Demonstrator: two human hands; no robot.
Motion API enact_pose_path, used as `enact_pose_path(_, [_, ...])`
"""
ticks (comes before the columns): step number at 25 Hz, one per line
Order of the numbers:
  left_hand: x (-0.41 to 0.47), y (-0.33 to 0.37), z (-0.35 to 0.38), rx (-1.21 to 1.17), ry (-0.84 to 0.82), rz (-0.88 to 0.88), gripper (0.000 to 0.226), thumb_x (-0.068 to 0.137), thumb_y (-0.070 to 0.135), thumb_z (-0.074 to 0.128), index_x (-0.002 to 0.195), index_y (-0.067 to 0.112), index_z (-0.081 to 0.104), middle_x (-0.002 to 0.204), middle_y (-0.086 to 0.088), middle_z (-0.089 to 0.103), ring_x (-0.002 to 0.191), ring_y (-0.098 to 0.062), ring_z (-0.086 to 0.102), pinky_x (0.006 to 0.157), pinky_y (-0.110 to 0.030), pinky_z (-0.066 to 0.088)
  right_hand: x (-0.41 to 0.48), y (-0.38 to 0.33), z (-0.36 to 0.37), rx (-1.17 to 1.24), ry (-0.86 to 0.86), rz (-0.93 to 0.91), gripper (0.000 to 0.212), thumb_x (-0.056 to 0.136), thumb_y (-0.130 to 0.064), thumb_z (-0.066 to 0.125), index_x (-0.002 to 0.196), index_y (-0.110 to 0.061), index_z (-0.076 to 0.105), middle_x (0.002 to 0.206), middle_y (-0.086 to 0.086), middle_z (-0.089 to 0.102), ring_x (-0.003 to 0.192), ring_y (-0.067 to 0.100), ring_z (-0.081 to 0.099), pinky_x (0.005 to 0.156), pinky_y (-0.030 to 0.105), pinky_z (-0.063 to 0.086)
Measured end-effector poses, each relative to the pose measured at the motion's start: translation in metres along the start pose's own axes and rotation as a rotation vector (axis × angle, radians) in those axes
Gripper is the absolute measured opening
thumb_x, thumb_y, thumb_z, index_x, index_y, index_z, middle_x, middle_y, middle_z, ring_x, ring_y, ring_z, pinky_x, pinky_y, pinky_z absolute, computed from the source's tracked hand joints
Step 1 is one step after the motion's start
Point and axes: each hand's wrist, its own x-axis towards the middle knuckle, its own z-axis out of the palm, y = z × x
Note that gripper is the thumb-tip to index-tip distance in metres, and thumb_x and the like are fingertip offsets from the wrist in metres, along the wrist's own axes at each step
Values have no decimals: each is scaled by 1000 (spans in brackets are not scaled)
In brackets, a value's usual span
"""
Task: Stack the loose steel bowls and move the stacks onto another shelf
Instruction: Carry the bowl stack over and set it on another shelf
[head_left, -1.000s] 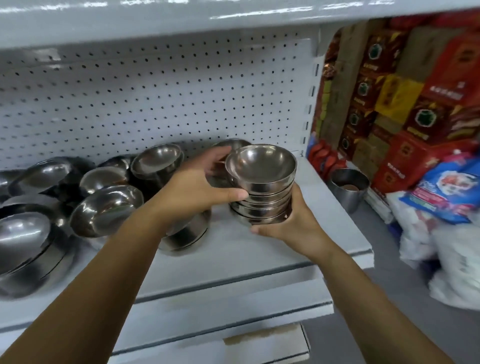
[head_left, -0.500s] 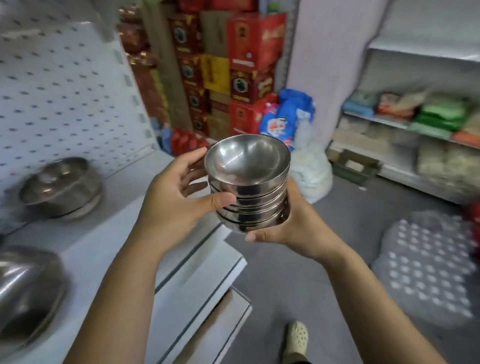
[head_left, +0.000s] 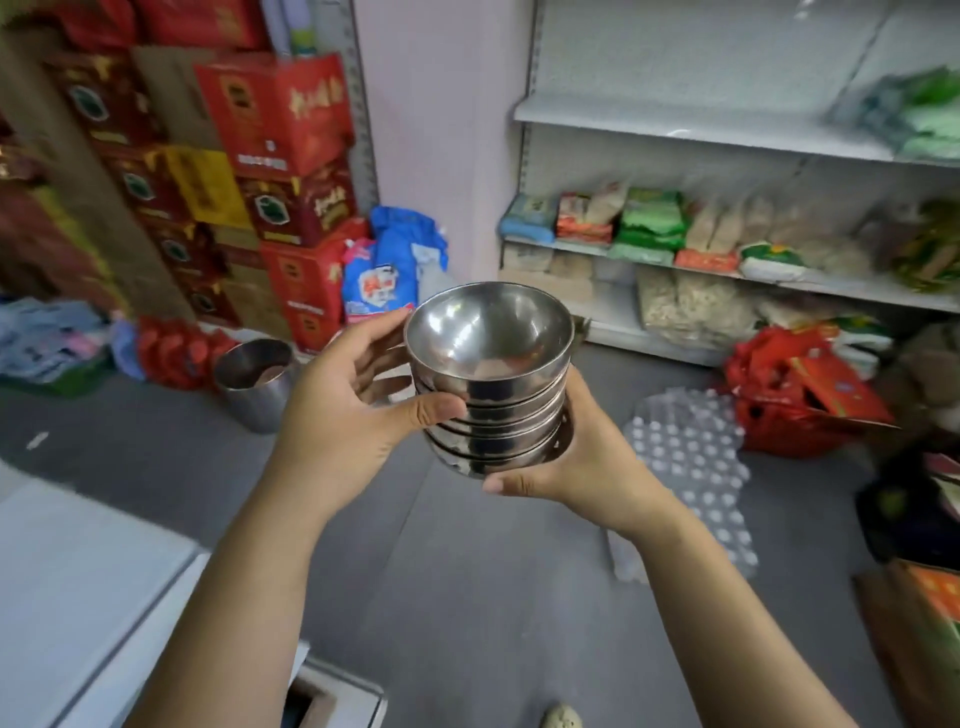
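1. The stack of round shiny steel bowls (head_left: 488, 374) is in the middle, above the grey floor (head_left: 467, 597).
2. The left hand (head_left: 343, 410) holds its left side; the right hand (head_left: 587, 457) is under it.
3. A tall steel cup (head_left: 257, 382) stands on the floor, further left.
4. Red cardboard boxes (head_left: 280, 114) are piled back left; a white metal shelf rack (head_left: 701, 124) stands back right.
5. A clear bubble sheet (head_left: 691, 467) lies on the floor, right of the stack.
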Motion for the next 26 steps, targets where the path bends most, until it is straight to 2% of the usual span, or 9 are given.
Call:
enact_pose_path(2, [32, -4, 34, -12, -20, 10, 96, 53, 22, 90, 142, 17, 54, 130, 7, 69, 121, -6, 65, 100, -28, 54, 16, 14, -38, 7, 18, -3, 119, 59, -17, 103, 154, -32, 34, 142, -9, 62, 135, 14, 58, 115, 49, 46])
enact_pose_path(5, [76, -14, 86, -33, -45, 13, 105, 50, 29, 90, 146, 14, 51, 133, 5, 67, 123, -8, 64, 106, -36, 51, 40, 36, -93, 10, 50, 3, 117, 59, -16, 103, 153, -32, 35, 143, -9, 62, 135, 13, 57, 115, 49, 45])
enact_pose_path(8, [111, -23, 129, -64, -52, 5, 103, 46, 32, 89, 141, 17, 53, 129, 9, 68, 121, -5, 64, 105, -32, 52, 60, 55, -138, -6, 77, 13, 117, 57, -23, 103, 152, -36, 36, 144, -10, 60, 136, 12, 57, 115, 49, 45])
enact_pose_path(13, [174, -42, 175, -83, -109, -16, 91, 50, 27, 89, 134, 24, 55, 125, 14, 70, 120, -5, 65, 100, -28, 54, 100, 87, -188, -4, 90, 53, 120, 58, -24, 103, 155, -34, 33, 143, -13, 61, 135, 10, 57, 115, 46, 46])
enact_pose_path(17, [242, -60, 199, -88, -173, -18, 92, 53, 24, 87, 138, 22, 52, 131, 8, 67, 121, -5, 64, 97, -25, 55, 156, 119, -216, 5, 129, 68, 123, 56, -29, 104, 155, -33, 32, 144, -12, 59, 135, 11, 57, 115, 47, 46])
enact_pose_path(21, [343, -77, 219, -88, -240, 12, 81, 59, 19, 86, 133, 28, 55, 130, 10, 67, 120, -4, 65, 96, -22, 54, 243, 144, -247, 17, 183, 72, 123, 56, -26, 104, 155, -32, 32, 143, -8, 62, 134, 13, 59, 114, 49, 46])
enact_pose_path(26, [489, -91, 244, -105, -335, 32, 81, 61, 16, 85, 135, 23, 54, 124, 17, 68, 118, -4, 65, 95, -22, 55, 362, 160, -291, 25, 298, 57, 119, 57, -14, 102, 154, -27, 34, 139, -11, 64, 130, 6, 61, 113, 38, 49])
